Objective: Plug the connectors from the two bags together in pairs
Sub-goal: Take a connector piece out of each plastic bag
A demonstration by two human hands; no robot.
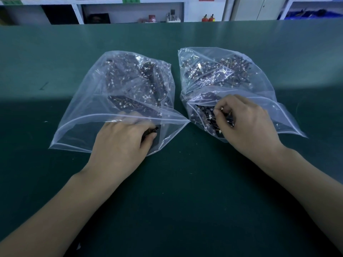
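Observation:
Two clear zip bags lie side by side on the green table, both full of dark wired connectors with small white plugs. My left hand [120, 143] reaches into the open mouth of the left bag [78, 115], its fingers under the plastic and its thumb against a dark connector [151, 131]. My right hand [245, 121] is at the mouth of the right bag [259, 86], fingers curled and pinching a connector with a white plug [222, 110] from the heap.
The green table [176, 191] stretches wide in front of and around the bags. White shelving [130, 10] with small items and two red extinguishers [207, 18] stands beyond the table's far edge.

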